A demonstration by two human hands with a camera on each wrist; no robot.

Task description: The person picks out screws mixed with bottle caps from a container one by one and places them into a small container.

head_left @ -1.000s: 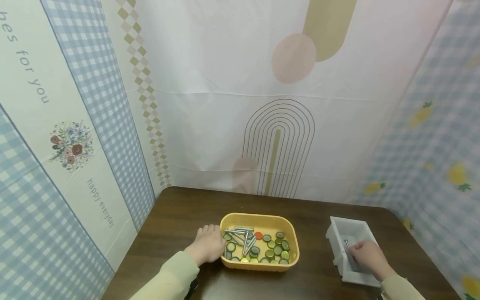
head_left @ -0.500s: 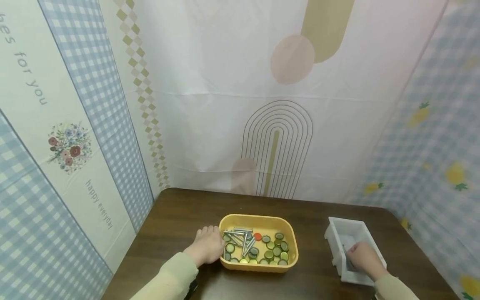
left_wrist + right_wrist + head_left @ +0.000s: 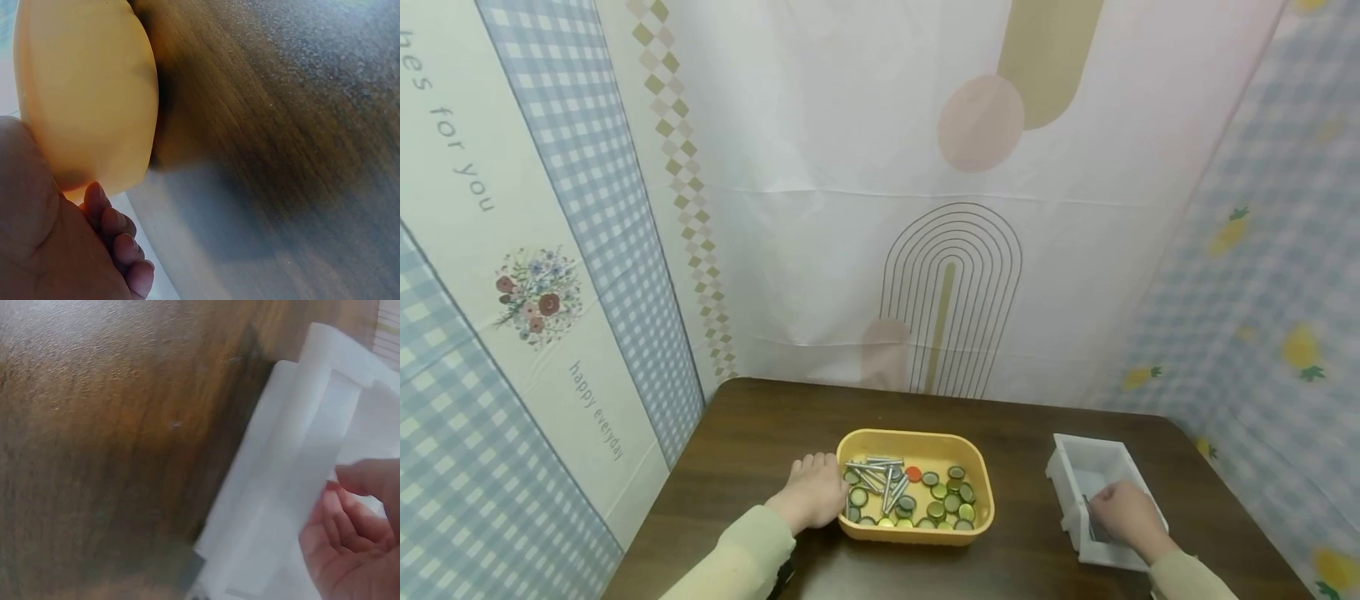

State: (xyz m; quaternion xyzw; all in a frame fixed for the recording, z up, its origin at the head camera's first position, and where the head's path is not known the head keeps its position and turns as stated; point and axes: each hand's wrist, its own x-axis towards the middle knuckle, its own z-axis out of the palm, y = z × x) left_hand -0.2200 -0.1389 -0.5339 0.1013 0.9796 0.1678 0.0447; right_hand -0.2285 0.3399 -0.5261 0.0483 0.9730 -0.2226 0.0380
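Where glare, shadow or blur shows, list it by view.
Head: checked cloth at right looks soft. Left wrist: dark shadow beside the yellow tub, grainy sheen on the tabletop, upper right. Right wrist: glare at upper left, white bin low-contrast.

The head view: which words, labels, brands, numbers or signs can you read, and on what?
"hes for you", on the cloth at left, its start cut off.
"happy everyday", lower on the same cloth.
Bottle caps: any print is too small to read.
Yellow tub and white bin: no readable lettering.

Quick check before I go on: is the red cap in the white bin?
No, the head view shows the red cap inside the yellow tray, near the metal screws.
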